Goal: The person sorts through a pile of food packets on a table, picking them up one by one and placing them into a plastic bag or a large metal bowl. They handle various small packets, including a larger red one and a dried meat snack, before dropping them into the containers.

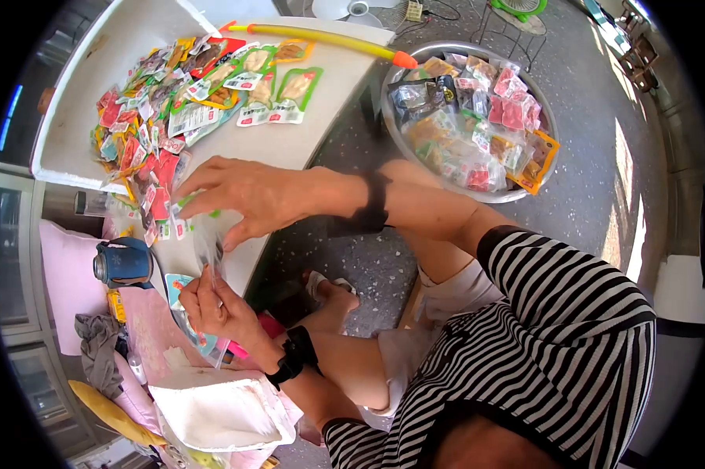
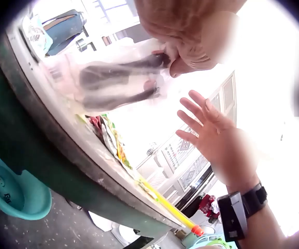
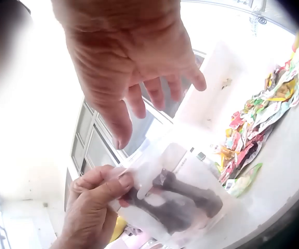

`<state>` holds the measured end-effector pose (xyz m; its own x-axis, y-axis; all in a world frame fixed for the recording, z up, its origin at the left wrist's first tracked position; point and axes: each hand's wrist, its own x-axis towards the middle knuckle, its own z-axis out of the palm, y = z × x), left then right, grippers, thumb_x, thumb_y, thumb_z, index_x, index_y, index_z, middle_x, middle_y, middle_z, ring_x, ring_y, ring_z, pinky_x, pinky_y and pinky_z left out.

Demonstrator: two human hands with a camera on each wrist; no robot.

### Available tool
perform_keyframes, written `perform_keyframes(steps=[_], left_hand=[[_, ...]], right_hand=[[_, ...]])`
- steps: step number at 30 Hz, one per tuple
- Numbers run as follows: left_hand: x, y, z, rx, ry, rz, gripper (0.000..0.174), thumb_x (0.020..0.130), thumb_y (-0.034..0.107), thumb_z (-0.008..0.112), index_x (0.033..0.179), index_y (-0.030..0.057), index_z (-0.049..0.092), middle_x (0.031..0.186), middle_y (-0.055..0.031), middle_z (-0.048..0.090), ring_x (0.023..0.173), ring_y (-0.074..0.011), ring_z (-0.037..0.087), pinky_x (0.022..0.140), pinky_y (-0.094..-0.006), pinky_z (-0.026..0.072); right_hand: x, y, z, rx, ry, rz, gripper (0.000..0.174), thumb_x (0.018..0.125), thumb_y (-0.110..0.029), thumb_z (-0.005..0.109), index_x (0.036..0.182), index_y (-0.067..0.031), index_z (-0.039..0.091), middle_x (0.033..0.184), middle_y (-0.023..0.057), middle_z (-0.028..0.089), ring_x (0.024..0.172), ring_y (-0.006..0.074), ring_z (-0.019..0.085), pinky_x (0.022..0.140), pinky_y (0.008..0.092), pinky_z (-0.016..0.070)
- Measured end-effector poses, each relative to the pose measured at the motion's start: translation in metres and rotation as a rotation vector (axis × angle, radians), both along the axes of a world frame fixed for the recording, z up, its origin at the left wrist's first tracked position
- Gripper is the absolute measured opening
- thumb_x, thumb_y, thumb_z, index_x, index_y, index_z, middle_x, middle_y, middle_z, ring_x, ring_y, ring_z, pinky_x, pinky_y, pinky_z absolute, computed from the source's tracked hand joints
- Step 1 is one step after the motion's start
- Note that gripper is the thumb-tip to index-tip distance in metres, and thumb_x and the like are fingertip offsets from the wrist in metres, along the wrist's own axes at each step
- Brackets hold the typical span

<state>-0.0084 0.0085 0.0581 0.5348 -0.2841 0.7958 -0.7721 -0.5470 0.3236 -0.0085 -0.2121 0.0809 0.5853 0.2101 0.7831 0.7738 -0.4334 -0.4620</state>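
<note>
My left hand (image 1: pixel 223 313) pinches the top edge of a clear plastic bag (image 3: pixel 175 210) bearing two long dark shapes. The bag hangs upright near the white table's (image 1: pixel 344 78) edge. Above and beyond it is my right hand (image 1: pixel 251 195), fingers spread and holding nothing; in the right wrist view its palm (image 3: pixel 128 57) faces the bag. Beside the right fingers lies a heap of colourful small snack packets (image 1: pixel 161 109), spilling from a white foam box (image 1: pixel 71 141). A packet with blue print (image 1: pixel 179 285) is partly hidden behind the left hand.
A yellow tube with orange ends (image 1: pixel 321 39) lies across the table's far end. On the floor stands a metal basin (image 1: pixel 391 129) full of packets. A blue bottle (image 1: pixel 125 262) stands near the table. A second white foam box (image 1: pixel 219 410) sits close to my left forearm.
</note>
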Motion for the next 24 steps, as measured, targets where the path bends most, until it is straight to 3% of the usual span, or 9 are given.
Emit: perform_keyframes(steps=[2, 4, 10, 11, 14, 16, 19, 22, 24], left_hand=[[-0.009, 0.000, 0.023, 0.034, -0.046, -0.050, 0.016, 0.080, -0.006, 0.061, 0.094, -0.0029, 0.069, 0.079, -0.0122, 0.054, 0.071, -0.0220, 0.054, 0.056, -0.0323, 0.0422], [-0.024, 0.002, 0.044, 0.009, 0.014, -0.117, 0.015, 0.081, -0.005, 0.061, 0.095, -0.0034, 0.068, 0.078, -0.0111, 0.053, 0.069, -0.0205, 0.052, 0.052, -0.0302, 0.0388], [-0.075, -0.005, 0.091, 0.140, 0.092, -0.287, 0.015, 0.078, -0.005, 0.062, 0.093, -0.0045, 0.067, 0.077, -0.0081, 0.048, 0.069, -0.0180, 0.047, 0.054, -0.0285, 0.0331], [-0.087, -0.008, 0.096, 0.104, 0.207, -0.301, 0.015, 0.074, -0.004, 0.065, 0.089, -0.0025, 0.067, 0.076, -0.0073, 0.048, 0.069, -0.0172, 0.046, 0.057, -0.0271, 0.0316], [-0.107, -0.009, 0.096, 0.114, 0.395, -0.541, 0.013, 0.075, -0.006, 0.065, 0.087, -0.0019, 0.065, 0.080, -0.0070, 0.051, 0.075, -0.0161, 0.049, 0.061, -0.0271, 0.0383], [-0.118, -0.015, 0.087, 0.093, 0.542, -0.606, 0.013, 0.072, -0.003, 0.068, 0.085, -0.0014, 0.065, 0.081, -0.0057, 0.050, 0.073, -0.0143, 0.047, 0.062, -0.0240, 0.0354], [-0.132, -0.033, 0.070, -0.040, 0.844, -0.728, 0.015, 0.072, -0.001, 0.069, 0.086, -0.0021, 0.065, 0.082, -0.0058, 0.049, 0.073, -0.0126, 0.045, 0.064, -0.0224, 0.0345], [-0.136, -0.055, 0.048, -0.125, 0.913, -0.860, 0.020, 0.074, -0.001, 0.069, 0.093, -0.0052, 0.063, 0.086, -0.0056, 0.050, 0.077, -0.0120, 0.046, 0.068, -0.0212, 0.0354], [-0.143, -0.070, 0.040, -0.272, 0.993, -0.805, 0.033, 0.081, 0.001, 0.064, 0.112, -0.0075, 0.057, 0.095, -0.0062, 0.053, 0.082, -0.0115, 0.047, 0.076, -0.0212, 0.0383]], right_hand=[[-0.021, 0.016, 0.012, -0.159, -0.119, -0.116, 0.055, 0.067, -0.029, 0.076, 0.117, -0.0117, 0.059, 0.132, 0.0103, 0.047, 0.120, 0.0310, 0.043, 0.093, 0.0426, 0.0392], [-0.036, 0.022, 0.023, -0.153, -0.123, -0.077, 0.048, 0.071, -0.029, 0.072, 0.114, -0.0132, 0.060, 0.123, 0.0089, 0.053, 0.116, 0.0303, 0.046, 0.089, 0.0454, 0.0391], [-0.074, 0.015, 0.048, -0.333, 0.167, 0.044, 0.028, 0.075, -0.031, 0.068, 0.093, -0.0094, 0.068, 0.083, 0.0094, 0.060, 0.089, 0.0279, 0.057, 0.073, 0.0418, 0.0443], [-0.087, 0.010, 0.050, -0.269, 0.180, 0.094, 0.025, 0.077, -0.028, 0.067, 0.083, -0.0041, 0.067, 0.075, 0.0140, 0.061, 0.077, 0.0304, 0.060, 0.065, 0.0410, 0.0458], [-0.123, 0.001, 0.040, -0.102, 0.346, 0.280, 0.026, 0.077, -0.025, 0.066, 0.078, 0.0011, 0.064, 0.068, 0.0165, 0.061, 0.069, 0.0338, 0.059, 0.062, 0.0434, 0.0442], [-0.152, -0.006, 0.031, -0.020, 0.366, 0.352, 0.026, 0.080, -0.020, 0.062, 0.076, 0.0053, 0.059, 0.063, 0.0228, 0.055, 0.060, 0.0379, 0.054, 0.056, 0.0440, 0.0395], [-0.200, -0.013, 0.018, -0.006, 0.396, 0.164, 0.026, 0.083, -0.017, 0.059, 0.070, 0.0044, 0.054, 0.061, 0.0226, 0.052, 0.057, 0.0373, 0.051, 0.055, 0.0437, 0.0386], [-0.237, -0.023, 0.006, 0.036, 0.424, 0.004, 0.026, 0.084, -0.015, 0.057, 0.066, 0.0037, 0.051, 0.059, 0.0212, 0.051, 0.054, 0.0343, 0.048, 0.053, 0.0422, 0.0379], [-0.253, -0.036, -0.006, 0.183, 0.419, -0.074, 0.023, 0.081, -0.012, 0.057, 0.064, 0.0028, 0.052, 0.057, 0.0201, 0.051, 0.050, 0.0312, 0.046, 0.051, 0.0402, 0.0372]])
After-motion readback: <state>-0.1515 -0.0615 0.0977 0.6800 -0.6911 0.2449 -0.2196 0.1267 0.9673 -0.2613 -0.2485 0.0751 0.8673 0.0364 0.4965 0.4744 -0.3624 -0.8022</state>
